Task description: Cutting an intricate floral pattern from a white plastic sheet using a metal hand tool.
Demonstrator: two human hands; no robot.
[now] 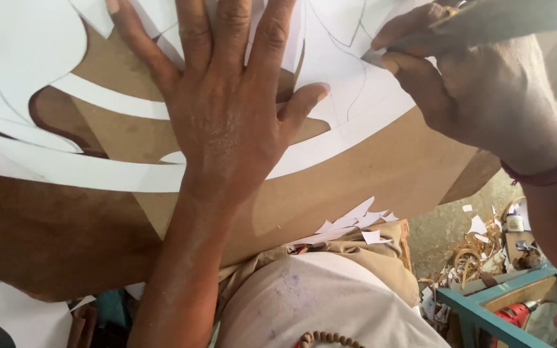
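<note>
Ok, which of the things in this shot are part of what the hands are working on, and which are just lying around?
In use:
left hand, pressed flat on the white paper pattern
brown board under the paper
right hand, fingers pinched at the paper's edge; what it grips is hard to tell

Lying about:
paper scraps on the lap
red power tool in the blue tray
wood shavings on the floor

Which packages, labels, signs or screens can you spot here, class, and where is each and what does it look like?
None in view: only the white paper pattern on the brown board under the left hand, the right hand gripping a tool at the paper's edge, and a red power tool, lower right.
</note>
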